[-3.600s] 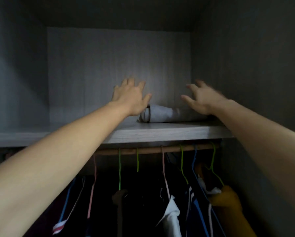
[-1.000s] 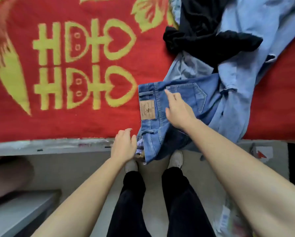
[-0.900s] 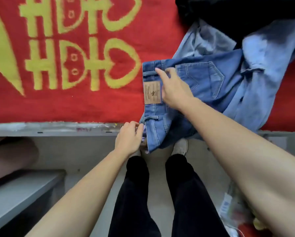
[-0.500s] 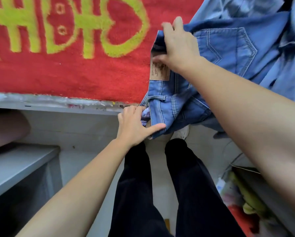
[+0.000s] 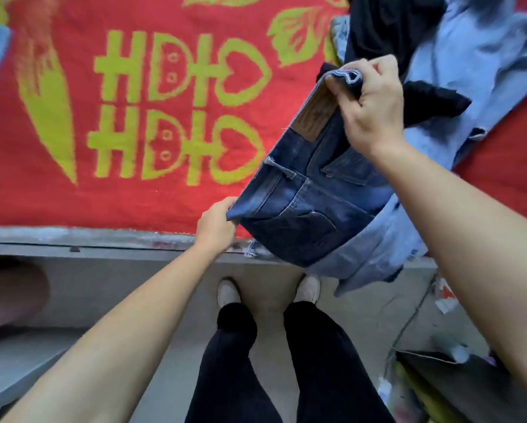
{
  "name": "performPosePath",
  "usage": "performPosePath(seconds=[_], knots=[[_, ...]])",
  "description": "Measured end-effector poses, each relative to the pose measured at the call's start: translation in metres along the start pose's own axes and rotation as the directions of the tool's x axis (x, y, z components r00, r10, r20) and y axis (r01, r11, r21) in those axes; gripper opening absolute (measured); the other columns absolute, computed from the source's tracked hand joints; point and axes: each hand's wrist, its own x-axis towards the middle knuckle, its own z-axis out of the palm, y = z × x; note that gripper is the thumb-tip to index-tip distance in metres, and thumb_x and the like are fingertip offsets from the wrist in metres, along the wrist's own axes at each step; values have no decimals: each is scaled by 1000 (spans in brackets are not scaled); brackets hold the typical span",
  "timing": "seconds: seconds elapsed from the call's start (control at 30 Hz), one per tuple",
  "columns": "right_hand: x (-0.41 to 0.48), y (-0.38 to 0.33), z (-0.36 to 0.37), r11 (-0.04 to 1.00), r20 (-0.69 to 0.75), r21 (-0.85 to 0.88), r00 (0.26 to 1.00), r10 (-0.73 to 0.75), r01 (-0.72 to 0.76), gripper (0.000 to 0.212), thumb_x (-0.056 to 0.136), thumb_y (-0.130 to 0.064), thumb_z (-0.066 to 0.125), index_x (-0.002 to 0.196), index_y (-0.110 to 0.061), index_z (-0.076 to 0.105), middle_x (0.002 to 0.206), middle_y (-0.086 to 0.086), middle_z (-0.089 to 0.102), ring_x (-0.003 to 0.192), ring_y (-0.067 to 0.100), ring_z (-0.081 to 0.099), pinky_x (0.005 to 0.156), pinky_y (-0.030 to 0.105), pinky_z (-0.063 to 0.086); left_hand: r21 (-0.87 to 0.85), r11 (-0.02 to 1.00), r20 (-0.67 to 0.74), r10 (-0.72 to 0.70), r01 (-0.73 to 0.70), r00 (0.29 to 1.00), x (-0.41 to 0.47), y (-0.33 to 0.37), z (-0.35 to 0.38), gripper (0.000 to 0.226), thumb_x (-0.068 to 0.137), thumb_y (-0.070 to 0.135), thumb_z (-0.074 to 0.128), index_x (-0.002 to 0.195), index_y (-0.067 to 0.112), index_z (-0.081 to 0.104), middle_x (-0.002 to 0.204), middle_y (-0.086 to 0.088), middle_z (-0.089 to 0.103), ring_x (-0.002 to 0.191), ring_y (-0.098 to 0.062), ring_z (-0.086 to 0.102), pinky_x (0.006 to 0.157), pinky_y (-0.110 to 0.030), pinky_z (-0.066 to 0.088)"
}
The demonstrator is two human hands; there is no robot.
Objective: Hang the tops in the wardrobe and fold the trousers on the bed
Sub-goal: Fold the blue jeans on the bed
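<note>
A pair of dark blue jeans (image 5: 304, 209) with a brown waist label is lifted off the bed's front edge, its back pockets facing me. My left hand (image 5: 215, 225) grips the near end of the waistband. My right hand (image 5: 370, 108) grips the far end of the waistband, raised higher. The legs trail down to the right over pale blue denim (image 5: 372, 257). The bed carries a red blanket (image 5: 134, 190) with yellow-green motifs.
A heap of pale blue jeans (image 5: 475, 65) and a black garment (image 5: 387, 22) lies on the bed at the upper right. The bed's grey edge (image 5: 88, 239) runs across. My feet stand on the floor below, with clutter (image 5: 414, 389) at the lower right.
I turned from the wardrobe shelf to the bed. Both hands took hold of the jeans' waistband and lifted it off the blanket, my right hand rising away from my left.
</note>
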Motion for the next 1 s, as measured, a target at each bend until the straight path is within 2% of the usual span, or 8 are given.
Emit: performPosePath(seconds=[0.13,0.27,0.47,0.6,0.7,0.8,0.9,1.0], knots=[[19,-69,-73,996,-134,90,991,15,-3,30,98,-33,61,110,-6,69,108,15,58,95,7,48,79,-1,28,-149,988,-172,14,-41,985,5,52,-108,29,82,2,48,92,27,58,88,-14,69,81,-40,65,70,-49,55],[43,-145,-154,989,-267,143,962,66,-29,30,98,-34,60,114,-9,68,112,15,65,99,19,57,80,9,33,-129,962,-369,177,-239,912,-13,132,-231,14,82,11,53,90,21,59,86,-9,68,77,-34,67,64,-48,58],[66,-230,-262,872,-442,483,882,166,77,7,94,-27,66,95,-20,66,91,-2,67,88,15,62,93,42,54,121,823,-683,475,-555,555,-80,260,-397,24,82,16,61,105,17,69,101,-12,73,98,-32,65,82,-34,46],[57,-268,-292,779,-437,603,889,139,175,11,91,-29,70,82,-27,65,83,-8,69,86,18,71,78,36,61,115,754,-739,500,-647,451,-118,280,-457,31,77,4,57,103,15,69,101,-9,73,98,-27,66,87,-32,51],[42,-299,-305,796,-426,561,904,41,228,11,92,-31,69,92,-20,66,93,2,70,94,30,71,81,37,60,86,723,-754,496,-685,430,-136,276,-488,33,76,-2,54,104,10,67,101,-11,72,98,-27,66,86,-32,52],[33,-333,-324,785,-445,539,894,-41,304,13,96,-25,66,100,-12,64,96,4,70,95,25,70,81,34,60,66,697,-785,478,-714,394,-153,285,-516,33,77,-4,52,102,14,65,100,-8,71,96,-25,66,82,-28,52],[30,-367,-350,735,-486,570,872,-59,367,14,97,-20,64,103,-8,64,103,6,68,98,19,68,82,31,60,67,623,-827,471,-779,305,-179,305,-541,37,72,-4,44,93,24,58,88,8,64,88,-16,60,68,-9,44],[29,-392,-371,701,-510,589,858,-64,403,30,98,-22,64,115,2,63,115,13,66,104,19,67,85,31,59,52,521,-846,477,-852,239,-202,322,-562,40,62,-2,36,89,22,54,82,15,58,83,-9,54,69,-14,46]])
